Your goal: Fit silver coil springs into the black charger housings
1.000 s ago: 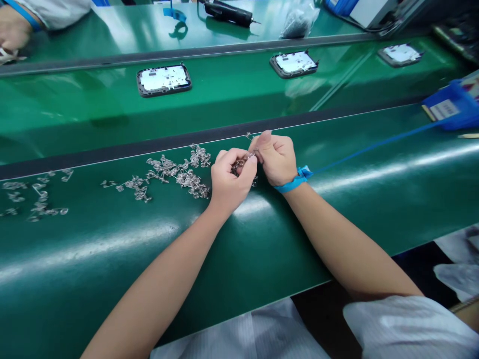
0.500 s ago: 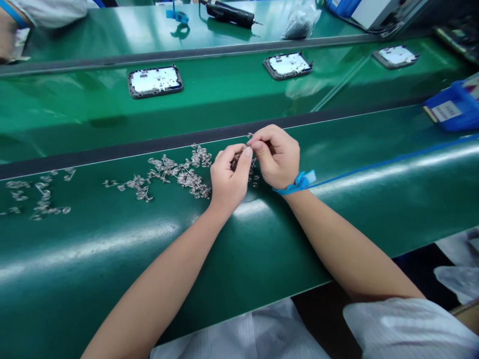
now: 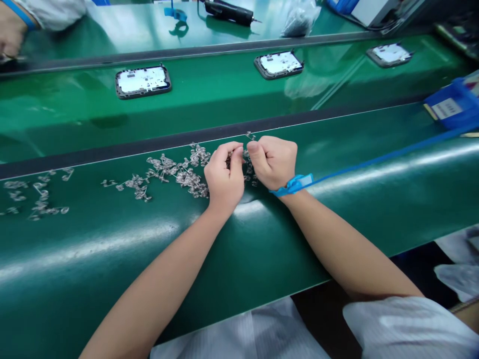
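Note:
Small metal wire springs (image 3: 192, 182) with coiled ends lie tangled in a pile on the green bench, left of my hands. More of these springs lie beneath and between my fingers. My left hand (image 3: 225, 175) is closed, thumb pressed to the forefinger at the pile's right end; what it pinches is too small to make out. Just apart from it, my right hand (image 3: 276, 160) is closed too, thumb against curled fingers, and anything in it is hidden. A blue wrist strap (image 3: 294, 185) with a cord circles my right wrist.
Loose springs (image 3: 43, 197) lie at far left. Beyond a dark rail, open device housings with white boards (image 3: 143, 81) sit on a green belt. Farther back are an electric screwdriver (image 3: 230, 12), a bag (image 3: 300, 19) and a co-worker's hand (image 3: 12, 37). A blue bin (image 3: 454, 107) stands right.
My hands have drawn slightly apart, their fingertips no longer meeting. The device housings have shifted left along the belt. The co-worker's hand at upper left has moved.

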A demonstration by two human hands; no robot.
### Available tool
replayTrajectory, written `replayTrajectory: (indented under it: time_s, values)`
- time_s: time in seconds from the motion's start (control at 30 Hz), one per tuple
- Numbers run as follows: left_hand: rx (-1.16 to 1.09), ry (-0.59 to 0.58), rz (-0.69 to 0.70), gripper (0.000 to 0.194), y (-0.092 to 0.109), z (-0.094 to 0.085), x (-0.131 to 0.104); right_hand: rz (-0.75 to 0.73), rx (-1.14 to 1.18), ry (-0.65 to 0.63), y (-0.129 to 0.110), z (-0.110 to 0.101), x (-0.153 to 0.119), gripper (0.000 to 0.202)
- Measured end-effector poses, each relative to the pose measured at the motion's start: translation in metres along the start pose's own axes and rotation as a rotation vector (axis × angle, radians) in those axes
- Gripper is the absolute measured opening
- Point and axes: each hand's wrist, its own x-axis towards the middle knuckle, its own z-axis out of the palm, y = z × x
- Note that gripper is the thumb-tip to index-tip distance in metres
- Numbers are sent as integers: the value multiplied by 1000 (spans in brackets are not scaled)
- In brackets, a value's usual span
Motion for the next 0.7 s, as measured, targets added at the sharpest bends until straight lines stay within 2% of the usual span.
replayTrajectory:
  time_s: [0.1,0.27,0.37,0.43,0.53,0.63,0.7]
  values:
    - [40,-9,21,16,3,0,-1,58,53,-23,-8,-1,0,68]
    - [92,-52,67,17,4,-1,-2,330,308,-16,-11,4,1,72]
    - [86,-50,88,19,3,0,-3,381,418,-33,-7,6,1,68]
    - [68,-17,71,19,2,0,-3,345,409,-51,-4,3,2,63]
    - [1,42,-6,19,0,1,-2,206,362,-85,-2,-3,2,45]
    - [-90,81,-102,21,-2,2,0,26,316,-208,1,-9,2,24]
    - [-156,108,-156,21,-2,3,1,-75,247,-280,3,-10,1,18]
